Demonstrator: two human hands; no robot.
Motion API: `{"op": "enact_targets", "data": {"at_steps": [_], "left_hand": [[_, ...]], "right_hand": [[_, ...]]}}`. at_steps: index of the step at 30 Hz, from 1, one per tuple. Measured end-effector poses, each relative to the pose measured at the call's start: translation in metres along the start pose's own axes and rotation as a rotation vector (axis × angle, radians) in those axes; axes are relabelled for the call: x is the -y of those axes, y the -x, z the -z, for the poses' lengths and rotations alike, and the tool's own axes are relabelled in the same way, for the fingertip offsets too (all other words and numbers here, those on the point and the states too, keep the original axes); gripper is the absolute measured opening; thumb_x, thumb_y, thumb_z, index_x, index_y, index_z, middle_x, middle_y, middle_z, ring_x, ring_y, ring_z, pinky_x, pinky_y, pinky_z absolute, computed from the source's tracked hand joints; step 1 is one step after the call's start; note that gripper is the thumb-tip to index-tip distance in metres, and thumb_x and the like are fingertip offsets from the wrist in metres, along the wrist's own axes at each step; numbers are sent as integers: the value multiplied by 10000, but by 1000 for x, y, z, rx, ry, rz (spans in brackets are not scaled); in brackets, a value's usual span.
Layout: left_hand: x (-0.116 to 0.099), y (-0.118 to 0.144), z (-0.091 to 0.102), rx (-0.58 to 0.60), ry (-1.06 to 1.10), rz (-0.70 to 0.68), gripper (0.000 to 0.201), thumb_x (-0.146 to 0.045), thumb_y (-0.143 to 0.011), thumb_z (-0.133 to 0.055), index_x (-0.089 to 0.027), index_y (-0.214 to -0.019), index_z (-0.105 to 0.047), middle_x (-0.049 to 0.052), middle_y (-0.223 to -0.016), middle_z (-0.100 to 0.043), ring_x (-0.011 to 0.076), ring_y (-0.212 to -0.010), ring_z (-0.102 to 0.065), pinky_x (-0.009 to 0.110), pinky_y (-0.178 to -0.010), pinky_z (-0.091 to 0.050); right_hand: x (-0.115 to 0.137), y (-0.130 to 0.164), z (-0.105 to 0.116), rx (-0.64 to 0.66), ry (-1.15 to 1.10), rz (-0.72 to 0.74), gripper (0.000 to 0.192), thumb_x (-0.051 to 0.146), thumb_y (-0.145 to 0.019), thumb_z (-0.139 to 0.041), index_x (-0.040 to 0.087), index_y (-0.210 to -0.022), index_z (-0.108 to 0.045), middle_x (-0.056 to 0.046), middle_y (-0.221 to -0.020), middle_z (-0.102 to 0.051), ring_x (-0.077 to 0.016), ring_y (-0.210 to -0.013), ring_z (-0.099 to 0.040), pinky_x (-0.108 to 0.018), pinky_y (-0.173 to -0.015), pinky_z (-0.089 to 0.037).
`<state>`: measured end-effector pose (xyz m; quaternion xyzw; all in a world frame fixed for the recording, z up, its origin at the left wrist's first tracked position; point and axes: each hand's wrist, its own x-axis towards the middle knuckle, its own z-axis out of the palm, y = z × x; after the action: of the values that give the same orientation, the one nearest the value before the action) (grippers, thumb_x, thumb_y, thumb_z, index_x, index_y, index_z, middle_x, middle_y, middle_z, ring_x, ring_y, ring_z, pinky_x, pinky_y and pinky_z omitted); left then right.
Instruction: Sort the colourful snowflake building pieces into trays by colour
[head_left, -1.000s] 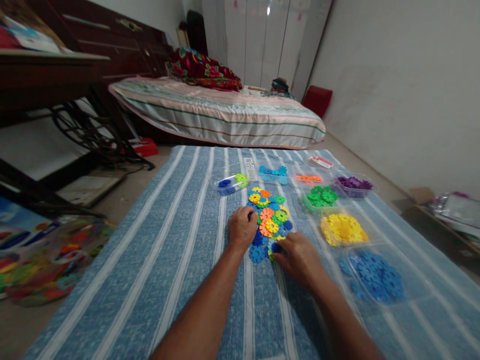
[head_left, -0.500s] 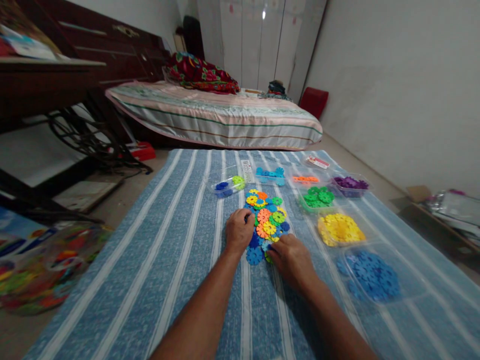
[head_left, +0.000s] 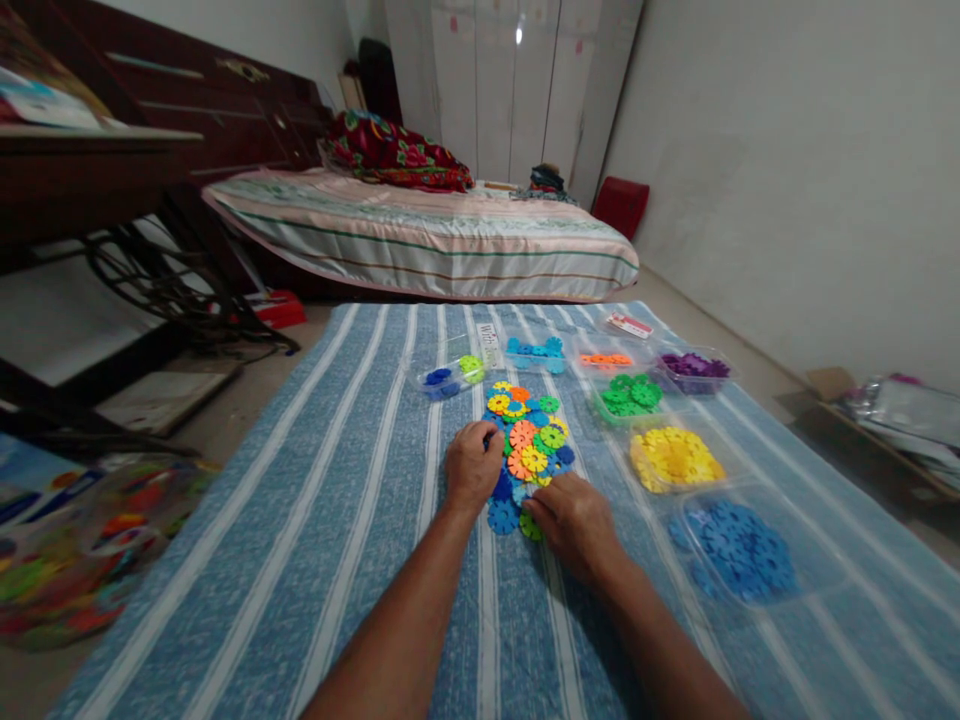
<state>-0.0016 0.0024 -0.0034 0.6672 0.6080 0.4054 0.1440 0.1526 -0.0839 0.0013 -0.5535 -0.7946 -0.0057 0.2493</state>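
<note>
A pile of mixed-colour snowflake discs (head_left: 529, 440) lies on the blue striped mat (head_left: 337, 520), between both hands. The left hand (head_left: 471, 466) rests curled on the pile's left edge, fingertips among the discs; whether it grips one cannot be told. The right hand (head_left: 574, 515) lies on the near edge, fingers bent over a green disc (head_left: 530, 526), just beside a blue disc (head_left: 502, 516). To the right stand clear trays of yellow discs (head_left: 675, 458), green discs (head_left: 628, 394) and blue discs (head_left: 739, 550).

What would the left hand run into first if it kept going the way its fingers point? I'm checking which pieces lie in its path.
The left hand points away from the person, already touching the mixed pile of snowflake discs; its near blue and orange discs come first.
</note>
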Motion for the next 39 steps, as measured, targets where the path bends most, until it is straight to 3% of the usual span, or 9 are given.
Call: {"op": "enact_targets", "data": {"at_steps": [7,14,20,28,39], "left_hand": [[0,0,0,7,5,1,162,-251,-836,-498,-190,-807,-646,42,-850,-672,184,-832,-612,308,-804,-470],[-2,1,2,3,14,-13,143,-246,-827,-514,-200,-790,-645,35,-840,-674,184,-852,-618,306,-819,-467],[-1,1,1,-5,17,-6,132,-230,-820,-522,-207,-781,-645,30,-852,-678,181,-861,-622,305,-833,-466],[0,1,2,0,21,-9,132,-244,-817,-526,-201,-795,-650,33,-860,-677,183,-855,-620,308,-824,-468],[1,3,1,-1,25,-6,111,-237,-823,-536,-199,-805,-639,30,-855,-670,176,-848,-620,306,-822,-484]], "right_hand": [[1,-2,0,-86,-129,78,355,317,-940,-454,189,-653,-619,-41,-662,-584,-149,-680,-509,-265,-646,-337],[-18,-2,4,-197,-173,-101,340,310,-934,-443,182,-691,-645,-58,-698,-616,-160,-705,-534,-270,-684,-370],[-26,-1,2,-201,-167,-130,284,298,-917,-462,190,-729,-646,-58,-727,-621,-167,-737,-542,-276,-702,-389],[-37,-3,-7,-317,-145,-240,196,271,-889,-496,172,-841,-659,-75,-829,-644,-194,-861,-548,-308,-792,-404],[-42,-11,-17,-221,-102,-289,174,257,-850,-524,175,-856,-676,-68,-862,-636,-197,-859,-534,-318,-788,-372]]}}
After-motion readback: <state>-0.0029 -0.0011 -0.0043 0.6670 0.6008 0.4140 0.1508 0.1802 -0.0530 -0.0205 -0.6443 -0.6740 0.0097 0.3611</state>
